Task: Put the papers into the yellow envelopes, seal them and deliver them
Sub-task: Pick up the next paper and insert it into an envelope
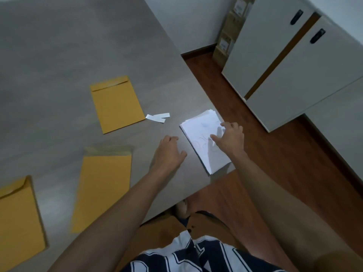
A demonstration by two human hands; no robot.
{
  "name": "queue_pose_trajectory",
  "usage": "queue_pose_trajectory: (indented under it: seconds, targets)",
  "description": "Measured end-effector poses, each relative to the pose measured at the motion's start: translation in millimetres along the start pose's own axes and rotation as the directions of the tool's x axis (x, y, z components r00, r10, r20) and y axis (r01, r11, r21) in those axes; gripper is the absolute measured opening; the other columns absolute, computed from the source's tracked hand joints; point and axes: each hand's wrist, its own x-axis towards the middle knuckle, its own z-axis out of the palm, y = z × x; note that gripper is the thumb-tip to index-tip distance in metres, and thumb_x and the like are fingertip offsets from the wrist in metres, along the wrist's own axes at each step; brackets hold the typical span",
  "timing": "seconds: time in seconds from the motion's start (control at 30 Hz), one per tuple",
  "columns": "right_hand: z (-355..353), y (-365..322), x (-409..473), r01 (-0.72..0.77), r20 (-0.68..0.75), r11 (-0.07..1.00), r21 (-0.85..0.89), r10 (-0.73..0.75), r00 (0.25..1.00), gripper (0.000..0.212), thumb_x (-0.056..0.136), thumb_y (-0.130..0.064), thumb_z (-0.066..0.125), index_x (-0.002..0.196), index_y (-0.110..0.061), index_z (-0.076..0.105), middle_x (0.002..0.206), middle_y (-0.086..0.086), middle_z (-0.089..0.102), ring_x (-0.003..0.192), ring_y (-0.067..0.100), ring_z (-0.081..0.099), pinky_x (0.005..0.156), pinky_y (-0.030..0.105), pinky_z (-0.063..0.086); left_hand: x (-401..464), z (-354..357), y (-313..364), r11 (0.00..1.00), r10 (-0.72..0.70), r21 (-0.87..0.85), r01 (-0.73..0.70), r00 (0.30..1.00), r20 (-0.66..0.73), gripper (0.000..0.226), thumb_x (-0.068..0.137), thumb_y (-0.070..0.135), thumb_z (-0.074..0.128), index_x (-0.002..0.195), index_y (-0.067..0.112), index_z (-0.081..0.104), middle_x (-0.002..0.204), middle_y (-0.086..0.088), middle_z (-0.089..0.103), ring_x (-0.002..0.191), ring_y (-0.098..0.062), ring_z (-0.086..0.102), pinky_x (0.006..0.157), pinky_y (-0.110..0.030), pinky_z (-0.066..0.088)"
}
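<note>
A stack of white papers (198,134) lies near the right corner of the grey table (59,46). My right hand (229,137) hovers over the stack with fingers spread and relaxed, fingertips at the top sheet. Just left of the stack, my left hand (169,152) rests on the table, fingers relaxed and holding nothing. Three yellow envelopes lie flat on the table: one (116,104) farther back with its flap down, one (103,188) in the middle with its flap up, and one (18,220) at the left edge of view.
Two small white paper strips (158,117) lie between the far envelope and the papers. Beyond the table's right edge are a wooden floor (275,154), white cabinets (294,65) and stacked cardboard boxes (227,36) against the wall.
</note>
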Motion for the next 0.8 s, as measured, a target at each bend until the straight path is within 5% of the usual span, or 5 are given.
queue_pose_trajectory:
  seconds: [0.13, 0.2, 0.37, 0.6, 0.8]
  targets:
    - [1.5, 17.8, 2.6, 0.023, 0.058, 0.998, -0.064, -0.019, 0.998, 0.072, 0.078, -0.058, 0.069, 0.134, -0.017, 0.050, 0.134, 0.010, 0.050, 0.121, 0.027, 0.044, 0.098, 0.042, 0.042, 8.3, 18.9, 27.6, 0.975, -0.160, -0.156, 0.158, 0.987, 0.003, 0.038, 0.073, 0.042, 0.059, 0.094, 0.011, 0.054, 0.109, -0.008, 0.050, 0.094, -0.030, 0.055, 0.083, -0.045, 0.051]
    - [2.9, 17.9, 3.3, 0.017, 0.077, 0.999, -0.033, -0.014, 0.997, 0.071, 0.079, -0.058, 0.069, 0.134, -0.017, 0.050, 0.134, 0.009, 0.049, 0.121, 0.025, 0.044, 0.099, 0.041, 0.042, 11.3, 24.9, 36.9, 0.941, -0.222, -0.260, 0.217, 0.975, 0.012, 0.048, 0.066, 0.047, 0.057, 0.085, 0.004, 0.047, 0.105, -0.015, 0.053, 0.093, -0.037, 0.057, 0.079, -0.047, 0.051]
    - [4.2, 17.1, 5.6, 0.013, 0.084, 1.000, 0.013, -0.014, 0.996, 0.068, 0.079, -0.054, 0.071, 0.133, -0.017, 0.051, 0.134, 0.008, 0.047, 0.121, 0.023, 0.044, 0.100, 0.039, 0.042, 23.7, 42.3, 38.0, 0.877, -0.313, -0.372, 0.303, 0.949, 0.037, 0.059, 0.054, 0.057, 0.053, 0.085, 0.008, 0.045, 0.103, -0.023, 0.060, 0.094, -0.041, 0.060, 0.076, -0.052, 0.054]
    - [4.9, 16.5, 8.3, 0.011, 0.095, 1.000, -0.002, -0.011, 0.995, 0.067, 0.080, -0.053, 0.071, 0.133, -0.017, 0.050, 0.134, 0.006, 0.046, 0.120, 0.022, 0.044, 0.100, 0.038, 0.041, 28.4, 42.4, 47.4, 0.778, -0.433, -0.472, 0.415, 0.898, 0.077, 0.066, 0.050, 0.058, 0.053, 0.105, 0.023, 0.064, 0.105, 0.005, 0.066, 0.094, -0.017, 0.066, 0.087, -0.042, 0.056]
    - [5.3, 16.9, 10.0, 0.026, 0.097, 0.999, -0.019, -0.024, 0.995, 0.066, 0.080, -0.053, 0.071, 0.132, -0.017, 0.050, 0.132, 0.007, 0.046, 0.118, 0.022, 0.045, 0.098, 0.038, 0.041, 30.5, 34.2, 53.4, 0.675, -0.517, -0.567, 0.472, 0.851, 0.092, 0.030, 0.058, 0.044, 0.061, 0.084, 0.030, 0.053, 0.089, 0.015, 0.065, 0.086, -0.016, 0.067, 0.087, -0.042, 0.056]
